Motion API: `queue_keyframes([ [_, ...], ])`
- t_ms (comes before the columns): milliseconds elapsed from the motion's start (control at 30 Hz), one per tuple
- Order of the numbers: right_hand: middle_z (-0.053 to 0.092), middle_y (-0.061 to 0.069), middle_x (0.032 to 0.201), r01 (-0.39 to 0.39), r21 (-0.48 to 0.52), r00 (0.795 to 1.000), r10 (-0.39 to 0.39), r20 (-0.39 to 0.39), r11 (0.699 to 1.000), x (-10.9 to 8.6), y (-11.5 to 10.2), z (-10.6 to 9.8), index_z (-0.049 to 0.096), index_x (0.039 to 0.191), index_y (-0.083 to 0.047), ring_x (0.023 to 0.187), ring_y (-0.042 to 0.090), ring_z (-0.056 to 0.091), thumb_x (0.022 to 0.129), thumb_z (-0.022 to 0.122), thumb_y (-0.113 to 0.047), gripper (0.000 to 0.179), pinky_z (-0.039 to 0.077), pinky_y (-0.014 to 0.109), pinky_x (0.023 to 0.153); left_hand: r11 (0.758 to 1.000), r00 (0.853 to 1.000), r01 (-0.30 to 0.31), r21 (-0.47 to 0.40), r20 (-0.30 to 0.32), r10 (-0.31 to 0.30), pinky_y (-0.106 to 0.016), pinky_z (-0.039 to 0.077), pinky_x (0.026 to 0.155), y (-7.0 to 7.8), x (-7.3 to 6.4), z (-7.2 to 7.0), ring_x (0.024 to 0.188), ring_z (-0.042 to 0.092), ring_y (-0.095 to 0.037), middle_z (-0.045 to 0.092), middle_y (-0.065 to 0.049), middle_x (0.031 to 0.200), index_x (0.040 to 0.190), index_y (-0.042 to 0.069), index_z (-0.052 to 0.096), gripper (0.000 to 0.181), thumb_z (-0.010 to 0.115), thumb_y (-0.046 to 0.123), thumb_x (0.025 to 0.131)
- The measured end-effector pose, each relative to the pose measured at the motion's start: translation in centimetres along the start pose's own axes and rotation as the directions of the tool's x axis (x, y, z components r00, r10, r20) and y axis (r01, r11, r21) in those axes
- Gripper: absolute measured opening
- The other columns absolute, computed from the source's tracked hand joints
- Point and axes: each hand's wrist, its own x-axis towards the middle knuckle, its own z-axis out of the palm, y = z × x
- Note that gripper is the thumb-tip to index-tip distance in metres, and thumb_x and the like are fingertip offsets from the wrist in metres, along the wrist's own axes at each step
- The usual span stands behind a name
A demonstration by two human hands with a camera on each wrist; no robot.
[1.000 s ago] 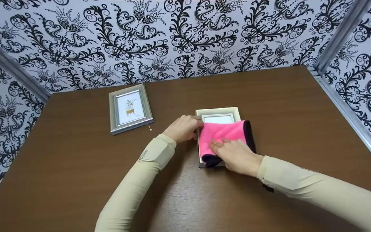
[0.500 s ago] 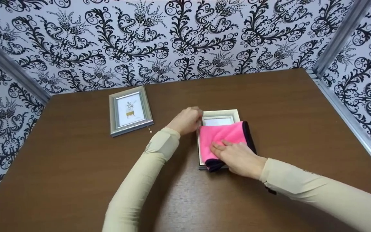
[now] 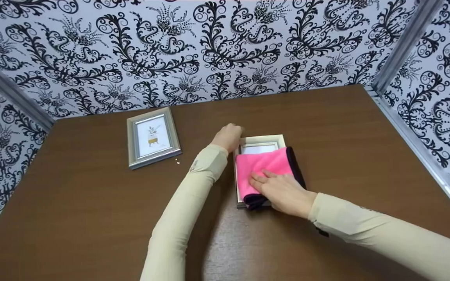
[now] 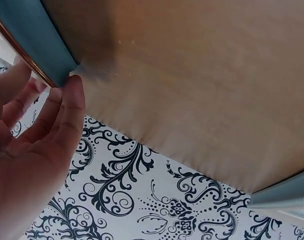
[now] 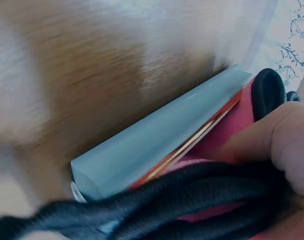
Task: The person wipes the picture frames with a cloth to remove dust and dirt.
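A light picture frame lies face up on the brown table, with a folded pink cloth edged in black over most of its face. With fingers stretched out, my right hand presses on the cloth. My left hand is at the frame's far left corner; the left wrist view shows thumb and fingers gripping round that corner of the frame. In the right wrist view the frame's grey side shows beyond the cloth's black edging. The picture beneath the cloth is mostly hidden.
A second picture frame, with a potted plant picture, lies at the back left of the table. Small pale crumbs lie beside it. Patterned wall panels stand behind and at both sides, with metal posts in the corners.
My left hand has slid away from me along the frame's left side, up to its far corner. My right hand stays on the cloth, almost unmoved.
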Motion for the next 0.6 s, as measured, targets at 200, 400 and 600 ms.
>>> queue_keyframes([
  [200,0.052,0.012,0.139,0.089,-0.034,0.996,-0.088,0.020,0.995,0.1,1.3,0.2,0.055,0.135,-0.005,0.126,0.035,0.049,0.077,0.075,-0.002,0.062,0.054,0.047,0.079,0.997,1.000,0.022,-0.068,0.019,-0.021,-0.043,0.049,0.088,-0.5,0.5,-0.1,0.104,0.060,-0.033,0.065,-0.018,0.110,0.101,0.004,0.069,0.017,0.072,0.012,0.086],
  [400,0.056,0.011,0.134,0.092,-0.090,0.996,-0.093,-0.007,0.992,-1.4,2.2,0.3,0.058,0.132,-0.006,0.123,0.035,0.051,0.081,0.071,0.002,0.054,0.053,0.048,0.083,0.996,0.999,-0.042,-0.079,0.028,0.044,-0.042,0.046,0.093,-0.8,0.7,0.1,0.108,0.058,-0.033,0.065,-0.018,0.111,0.109,0.003,0.067,0.023,0.070,0.012,0.088],
  [600,0.063,0.022,0.115,-0.179,-0.211,0.983,0.169,-0.067,0.961,-2.7,0.2,-0.6,0.065,0.117,0.005,0.101,0.044,0.060,0.082,0.066,0.005,0.034,0.055,0.049,0.058,0.993,0.996,-0.072,-0.095,0.037,0.075,-0.041,0.045,0.093,-1.1,0.8,0.1,0.107,0.058,-0.034,0.065,-0.018,0.107,0.108,0.001,0.065,0.024,0.070,0.013,0.088],
])
